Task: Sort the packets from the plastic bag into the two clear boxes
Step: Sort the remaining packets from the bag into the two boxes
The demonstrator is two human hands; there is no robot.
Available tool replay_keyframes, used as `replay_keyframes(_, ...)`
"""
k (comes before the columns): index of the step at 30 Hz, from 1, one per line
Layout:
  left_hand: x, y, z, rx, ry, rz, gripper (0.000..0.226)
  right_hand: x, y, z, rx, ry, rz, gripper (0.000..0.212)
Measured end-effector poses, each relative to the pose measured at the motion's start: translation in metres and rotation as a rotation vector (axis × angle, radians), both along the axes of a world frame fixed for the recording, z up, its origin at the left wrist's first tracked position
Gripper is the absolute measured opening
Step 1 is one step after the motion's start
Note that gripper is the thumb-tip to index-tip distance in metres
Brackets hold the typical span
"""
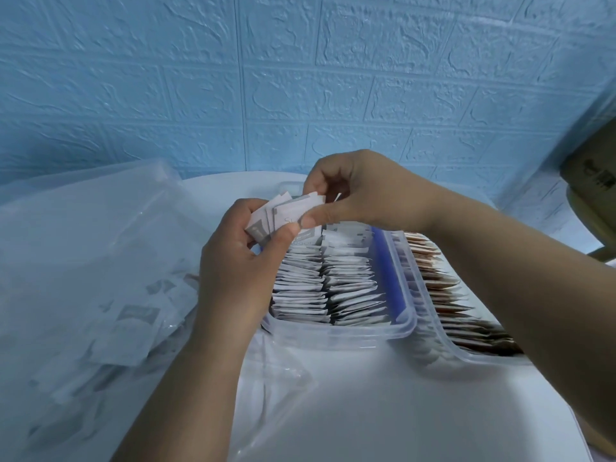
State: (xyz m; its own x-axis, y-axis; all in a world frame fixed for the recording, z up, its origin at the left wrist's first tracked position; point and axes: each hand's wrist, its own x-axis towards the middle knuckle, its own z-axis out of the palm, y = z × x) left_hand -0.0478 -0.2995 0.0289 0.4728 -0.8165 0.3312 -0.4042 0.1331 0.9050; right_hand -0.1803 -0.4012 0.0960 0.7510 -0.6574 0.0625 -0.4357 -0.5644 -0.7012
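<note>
My left hand (240, 261) grips a small stack of white-and-grey packets (276, 215) above the left clear box (333, 331). My right hand (353, 191) pinches the top packet of that stack between thumb and fingers. The left box holds rows of upright white packets (333, 278). The right clear box (466, 356) beside it holds a row of brown packets (443, 291), partly hidden by my right forearm. A translucent plastic bag (100, 278) with several white packets inside lies to the left on the white table (400, 411).
A blue textured wall stands right behind the table. A cardboard box (593, 175) sits at the far right edge. A crumpled clear plastic sheet (276, 378) lies in front of the left box.
</note>
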Motion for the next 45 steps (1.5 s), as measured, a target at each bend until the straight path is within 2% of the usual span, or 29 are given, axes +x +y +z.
replay_keyframes(8, 0.001, -0.001, 0.000, 0.006, -0.030, 0.021, 0.018, -0.015, -0.009, 0.001, 0.003, -0.048, -0.105, 0.014)
replay_keyframes(13, 0.000, 0.000, 0.000, 0.013, -0.017, 0.000, 0.015, -0.018, -0.007, -0.003, -0.008, -0.022, -0.093, 0.013)
replay_keyframes(21, 0.001, -0.002, -0.002, 0.018, -0.040, 0.035, 0.022, -0.015, -0.002, -0.002, -0.086, 0.006, -0.065, 0.016)
replay_keyframes(28, 0.001, -0.001, -0.004, -0.010, -0.022, 0.053, 0.023, -0.043, -0.005, -0.003, -0.316, 0.286, -0.108, 0.013)
replay_keyframes(36, 0.001, -0.002, -0.004, -0.001, -0.026, 0.050, 0.023, -0.032, -0.008, -0.016, -0.482, 0.374, -0.036, 0.009)
replay_keyframes(39, 0.000, -0.002, -0.005, 0.008, -0.025, 0.052, 0.023, -0.028, -0.009, -0.024, -0.490, 0.407, -0.054, 0.013)
replay_keyframes(45, 0.002, -0.003, -0.005, -0.003, -0.035, 0.056, 0.020, -0.031, -0.014, -0.017, -0.399, 0.387, -0.075, 0.004)
